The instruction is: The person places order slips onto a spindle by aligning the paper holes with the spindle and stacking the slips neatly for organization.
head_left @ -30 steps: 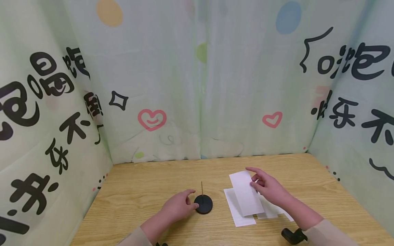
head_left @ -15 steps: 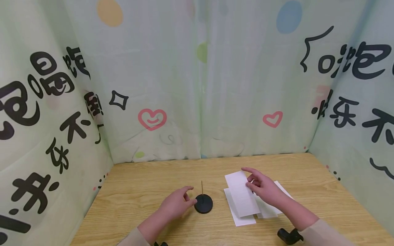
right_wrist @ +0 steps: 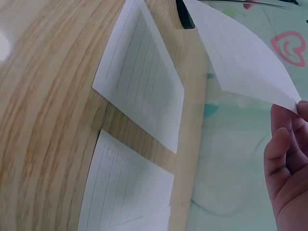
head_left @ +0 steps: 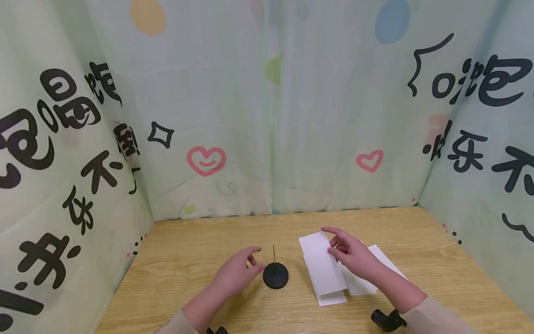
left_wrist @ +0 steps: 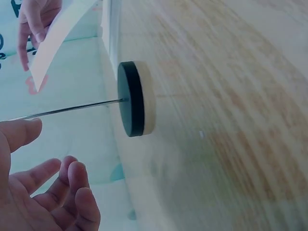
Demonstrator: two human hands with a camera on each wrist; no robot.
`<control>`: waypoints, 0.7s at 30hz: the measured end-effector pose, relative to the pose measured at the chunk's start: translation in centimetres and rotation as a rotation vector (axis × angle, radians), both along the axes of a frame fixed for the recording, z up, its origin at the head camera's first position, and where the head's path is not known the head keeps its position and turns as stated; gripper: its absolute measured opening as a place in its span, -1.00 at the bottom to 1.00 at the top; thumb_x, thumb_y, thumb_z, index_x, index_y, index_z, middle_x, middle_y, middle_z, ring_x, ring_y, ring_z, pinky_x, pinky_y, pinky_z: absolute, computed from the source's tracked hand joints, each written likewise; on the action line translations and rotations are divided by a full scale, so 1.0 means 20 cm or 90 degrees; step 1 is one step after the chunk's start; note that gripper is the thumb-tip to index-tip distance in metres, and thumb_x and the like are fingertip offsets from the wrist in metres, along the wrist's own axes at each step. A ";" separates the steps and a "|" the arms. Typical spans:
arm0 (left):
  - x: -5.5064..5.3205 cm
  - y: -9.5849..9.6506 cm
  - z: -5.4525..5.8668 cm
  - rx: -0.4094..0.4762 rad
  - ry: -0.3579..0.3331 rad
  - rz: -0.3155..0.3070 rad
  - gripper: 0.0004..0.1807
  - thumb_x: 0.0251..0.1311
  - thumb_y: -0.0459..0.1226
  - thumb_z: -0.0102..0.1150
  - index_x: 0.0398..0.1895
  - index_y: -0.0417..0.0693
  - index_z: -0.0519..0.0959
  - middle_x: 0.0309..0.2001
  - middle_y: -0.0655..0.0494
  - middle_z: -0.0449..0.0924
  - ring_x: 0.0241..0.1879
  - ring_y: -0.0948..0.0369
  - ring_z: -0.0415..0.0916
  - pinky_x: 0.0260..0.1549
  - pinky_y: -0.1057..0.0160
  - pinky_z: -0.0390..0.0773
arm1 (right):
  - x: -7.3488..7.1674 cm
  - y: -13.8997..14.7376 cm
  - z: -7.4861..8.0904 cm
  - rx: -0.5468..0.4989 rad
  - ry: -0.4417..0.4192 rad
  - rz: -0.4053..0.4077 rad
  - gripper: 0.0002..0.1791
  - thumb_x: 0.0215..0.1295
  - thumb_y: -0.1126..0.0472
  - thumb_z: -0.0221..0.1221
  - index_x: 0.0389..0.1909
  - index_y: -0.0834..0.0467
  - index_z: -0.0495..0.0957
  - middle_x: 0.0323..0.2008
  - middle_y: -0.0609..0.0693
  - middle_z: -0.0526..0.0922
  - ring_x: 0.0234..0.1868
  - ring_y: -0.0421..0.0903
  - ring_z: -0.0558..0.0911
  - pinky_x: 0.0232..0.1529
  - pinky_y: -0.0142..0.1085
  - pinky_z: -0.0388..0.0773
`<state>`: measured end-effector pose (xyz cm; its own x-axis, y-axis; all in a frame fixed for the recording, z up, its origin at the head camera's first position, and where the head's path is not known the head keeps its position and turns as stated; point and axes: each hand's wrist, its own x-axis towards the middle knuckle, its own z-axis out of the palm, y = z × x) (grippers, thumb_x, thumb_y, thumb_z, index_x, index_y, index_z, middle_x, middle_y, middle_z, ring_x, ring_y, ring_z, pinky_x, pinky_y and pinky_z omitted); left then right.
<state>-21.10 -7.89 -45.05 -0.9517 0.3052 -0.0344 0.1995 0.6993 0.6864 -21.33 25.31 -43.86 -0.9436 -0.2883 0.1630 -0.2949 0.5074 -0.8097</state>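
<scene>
A receipt spike stands upright on the table, a thin metal rod (head_left: 274, 253) rising from a round black base (head_left: 276, 277). Just left of it is my left hand (head_left: 237, 271), thumb and fingers spread apart and holding nothing; in the left wrist view the thumb (left_wrist: 21, 134) overlaps the rod's tip end. My right hand (head_left: 354, 256) pinches a white paper slip (head_left: 320, 262) by its right edge, lifted above other slips. Seen from the right wrist, the held slip (right_wrist: 240, 53) bends in the air, above a lined slip (right_wrist: 142, 82) lying on the table.
More white slips (head_left: 359, 283) lie under and beside the right hand, one printed with lines and small boxes (right_wrist: 130, 178). Printed curtains (head_left: 271, 139) enclose the wooden table (head_left: 200, 241) at the back and both sides. A black wrist device (head_left: 388, 320) sits below the right sleeve.
My right hand has moved left with the slip, toward the spike. My left hand has drawn slightly back and up from the base, which stays in place.
</scene>
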 end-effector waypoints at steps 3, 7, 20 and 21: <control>0.01 -0.01 0.02 0.010 0.006 -0.003 -0.41 0.33 0.04 0.19 0.33 0.00 0.44 -0.23 0.23 0.48 -0.42 0.21 0.41 -0.55 0.21 0.39 | 0.00 -0.02 0.01 -0.001 0.003 -0.003 -0.46 0.38 0.37 0.17 0.36 0.13 0.34 -0.26 0.06 0.52 -0.41 -0.13 0.54 -0.41 -0.34 0.51; 0.01 -0.01 0.04 0.029 0.012 -0.001 -0.42 0.35 0.06 0.16 0.32 -0.02 0.45 -0.22 0.23 0.49 -0.38 0.22 0.42 -0.53 0.21 0.42 | 0.00 -0.05 0.02 -0.011 0.010 -0.004 -0.46 0.38 0.38 0.17 0.35 0.15 0.35 -0.26 0.06 0.53 -0.38 -0.16 0.56 -0.37 -0.34 0.53; 0.02 -0.01 0.09 0.103 0.032 0.033 -0.47 0.38 0.14 0.06 0.24 0.06 0.51 -0.18 0.23 0.46 -0.36 0.22 0.42 -0.52 0.21 0.44 | 0.01 -0.14 0.06 -0.043 0.000 0.018 -0.44 0.37 0.37 0.18 0.37 0.14 0.33 -0.25 0.08 0.52 -0.34 -0.12 0.59 -0.29 -0.23 0.60; 0.01 -0.01 0.09 0.106 0.032 0.033 -0.47 0.38 0.14 0.06 0.24 0.06 0.52 -0.18 0.23 0.46 -0.36 0.22 0.42 -0.52 0.21 0.45 | 0.02 -0.15 0.06 -0.048 0.001 0.020 -0.44 0.37 0.37 0.18 0.37 0.14 0.33 -0.24 0.09 0.52 -0.34 -0.11 0.58 -0.30 -0.23 0.60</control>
<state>-20.85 -8.07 -43.27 -0.9655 0.2532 0.0612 0.2037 0.5873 0.7833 -21.01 22.30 -42.57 -0.9341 -0.3045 0.1865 -0.3107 0.4356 -0.8448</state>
